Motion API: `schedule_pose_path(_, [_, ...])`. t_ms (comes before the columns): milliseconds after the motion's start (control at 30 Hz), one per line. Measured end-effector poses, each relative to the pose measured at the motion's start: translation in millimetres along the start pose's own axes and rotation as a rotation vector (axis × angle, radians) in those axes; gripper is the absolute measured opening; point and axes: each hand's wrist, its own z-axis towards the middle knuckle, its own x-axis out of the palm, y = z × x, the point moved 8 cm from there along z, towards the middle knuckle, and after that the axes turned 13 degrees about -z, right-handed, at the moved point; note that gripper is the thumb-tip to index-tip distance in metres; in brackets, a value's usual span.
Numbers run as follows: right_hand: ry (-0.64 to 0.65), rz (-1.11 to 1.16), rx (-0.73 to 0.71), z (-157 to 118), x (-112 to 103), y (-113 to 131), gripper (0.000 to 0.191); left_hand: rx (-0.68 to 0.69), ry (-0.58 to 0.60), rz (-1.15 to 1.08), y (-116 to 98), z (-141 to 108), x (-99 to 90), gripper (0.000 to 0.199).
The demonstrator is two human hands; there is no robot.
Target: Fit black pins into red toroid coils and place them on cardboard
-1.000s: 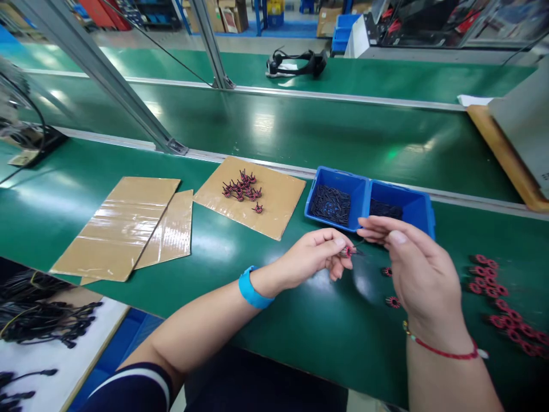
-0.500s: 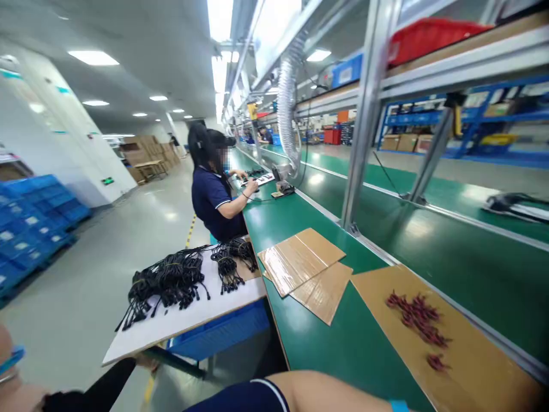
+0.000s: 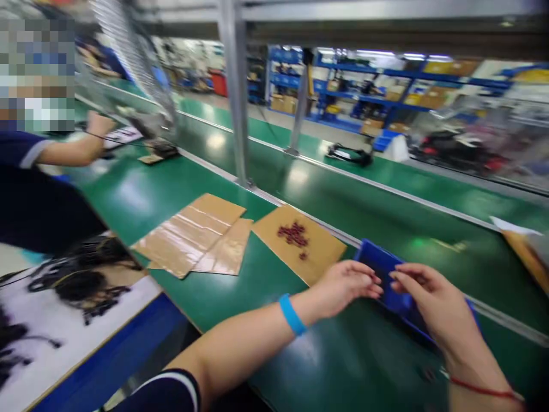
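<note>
My left hand (image 3: 348, 286), with a light blue band at the wrist, reaches over the green bench to the near side of a blue bin (image 3: 369, 252). Its fingers are loosely bent, tips slightly apart, and I see nothing in them. Facing it, my right hand (image 3: 435, 303) has thumb and forefinger pinched together above the bin; anything between them is too small or blurred to name. A red cord circles that wrist. Behind the left hand, small dark red parts (image 3: 294, 233) lie in a loose pile on a cardboard sheet (image 3: 319, 252).
Film-covered cardboard sheets (image 3: 189, 234) lie on the green bench (image 3: 231, 309). A metal post (image 3: 235, 103) stands behind. At left, a co-worker's arm (image 3: 72, 151) reaches over the bench, and bundled black cables (image 3: 81, 286) rest on a white side table (image 3: 124, 315).
The view has swung right and down. Both my hands now show at the blue bin; earlier the bin was out of view and only part of my arms showed.
</note>
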Motion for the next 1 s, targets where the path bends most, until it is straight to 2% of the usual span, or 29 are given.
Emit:
schedule_pose_path(67, [-0.056, 0.077, 0.151, -22, -14, -12, 0.033, -0.063, -0.007, 0.028, -4, -5, 6.4, 0.047])
schedule_pose_path(100, [-0.095, 0.118, 0.175, -31, -18, -13, 0.031, -0.089, -0.004, 0.041, -1, -10, 8.6, 0.047])
schedule_pose_path(233, [-0.184, 0.159, 0.180, -58, -22, -7, 0.020, -0.184, 0.044, 0.131, 21, -28, 15.1, 0.045])
schedule_pose_path(333, [-0.188, 0.151, 0.178, -69, -21, -7, 0.016, -0.209, 0.064, 0.205, 28, -31, 15.4, 0.045])
schedule_pose_path(733, [-0.158, 0.136, 0.202, -79, -18, -8, 0.016, -0.231, 0.094, 0.324, 32, -31, 12.1, 0.035])
schedule_pose_path(1000, [-0.062, 0.037, 0.163, -81, -15, -2, 0.016, -0.235, 0.097, 0.345, 32, -31, 13.6, 0.035])
